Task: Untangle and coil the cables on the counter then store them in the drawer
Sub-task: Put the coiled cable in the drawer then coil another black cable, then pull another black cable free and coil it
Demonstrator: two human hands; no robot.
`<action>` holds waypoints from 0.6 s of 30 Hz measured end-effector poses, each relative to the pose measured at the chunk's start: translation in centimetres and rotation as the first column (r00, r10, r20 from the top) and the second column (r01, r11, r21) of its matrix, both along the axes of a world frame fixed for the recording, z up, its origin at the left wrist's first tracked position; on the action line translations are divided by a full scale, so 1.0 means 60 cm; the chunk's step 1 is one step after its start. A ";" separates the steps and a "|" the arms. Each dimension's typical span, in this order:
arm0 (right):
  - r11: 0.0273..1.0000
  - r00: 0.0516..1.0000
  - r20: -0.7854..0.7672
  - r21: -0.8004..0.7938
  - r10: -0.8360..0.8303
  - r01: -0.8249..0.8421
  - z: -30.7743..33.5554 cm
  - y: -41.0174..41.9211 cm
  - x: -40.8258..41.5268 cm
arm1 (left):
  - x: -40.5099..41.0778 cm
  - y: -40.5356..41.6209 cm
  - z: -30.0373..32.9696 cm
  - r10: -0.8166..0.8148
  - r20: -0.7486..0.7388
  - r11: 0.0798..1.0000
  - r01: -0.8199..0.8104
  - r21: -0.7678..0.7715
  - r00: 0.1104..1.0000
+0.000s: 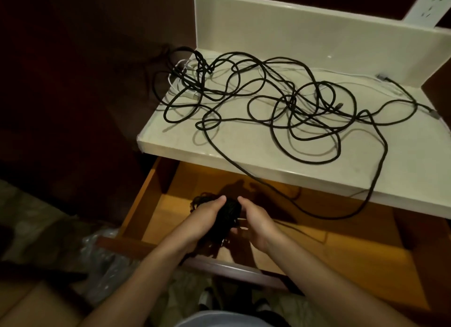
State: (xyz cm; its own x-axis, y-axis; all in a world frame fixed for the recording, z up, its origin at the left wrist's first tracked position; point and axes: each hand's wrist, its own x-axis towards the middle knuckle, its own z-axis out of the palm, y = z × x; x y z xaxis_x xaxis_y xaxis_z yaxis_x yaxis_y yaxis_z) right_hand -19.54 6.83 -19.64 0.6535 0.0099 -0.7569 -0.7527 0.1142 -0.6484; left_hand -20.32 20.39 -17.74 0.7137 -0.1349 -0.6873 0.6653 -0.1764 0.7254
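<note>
Dark wall (pixel 73 58), white outlet (pixel 424 8)

Black cable tangle (pixel 280 99) blocks the surface (pixel 305 160) toward 12 o'clock; the drawer (pixel 341 229) lies free toward 3 o'clock.

We seem to be in a bedroom or hotel-like room of a home, looking down at a small bedside-style bench (pixel 305 160) with a pale stone-like top and a raised back panel in the upper right of the frame. A white wall socket plate (pixel 424 8) sits at the top right, above that panel. Under the top, a warm wooden drawer (pixel 136 204) stands pulled open at centre. Dark padded-looking wall surface (pixel 85 70) fills the upper left. At lower left we see crinkled clear plastic wrap (pixel 102 251) on a patterned floor, beside a cardboard-coloured surface. Lighting is dim and yellowish, domestic rather than industrial.
</note>
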 end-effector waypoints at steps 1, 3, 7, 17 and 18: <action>1.000 1.000 -0.017 0.008 -0.013 0.013 -0.002 0.000 0.003 | 0.007 -0.003 -0.005 -0.025 -0.036 1.000 0.024 -0.009 0.999; 0.998 0.998 -0.049 0.028 -0.046 0.048 0.000 0.001 0.009 | 0.019 -0.012 -0.012 -0.050 -0.087 0.999 0.049 -0.011 0.995; 0.989 0.987 -0.128 0.102 -0.097 0.111 -0.002 0.004 0.010 | 0.028 -0.026 -0.024 -0.012 -0.168 1.000 0.010 -0.010 0.986; 0.998 0.993 -0.111 0.034 -0.047 0.051 -0.011 0.003 0.006 | 0.018 -0.036 -0.022 -0.161 -0.147 0.979 0.177 0.102 0.976; 1.000 0.997 -0.071 -0.025 -0.012 0.010 -0.011 0.001 0.004 | 0.017 -0.034 -0.020 -0.178 -0.132 0.974 0.194 0.117 0.975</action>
